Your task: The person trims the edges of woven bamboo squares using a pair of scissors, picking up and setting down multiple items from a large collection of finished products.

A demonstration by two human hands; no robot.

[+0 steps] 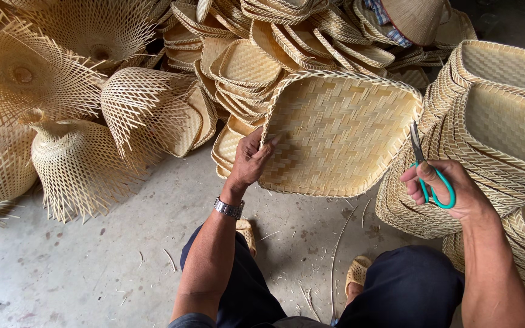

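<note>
My left hand [251, 159] grips the left edge of a flat woven bamboo tray [341, 133], holding it tilted up in front of me. A metal watch sits on that wrist. My right hand [443, 191] holds a pair of scissors [425, 170] with green handles. Its blades point up near the tray's right edge and look nearly closed.
A stack of finished woven trays [499, 109] stands at the right. More trays [244, 61] lie heaped behind. Unfinished baskets with loose bamboo strips [80, 164] crowd the left. Another person's conical hat [414, 18] shows at the top. Bamboo scraps litter the concrete floor [92, 267].
</note>
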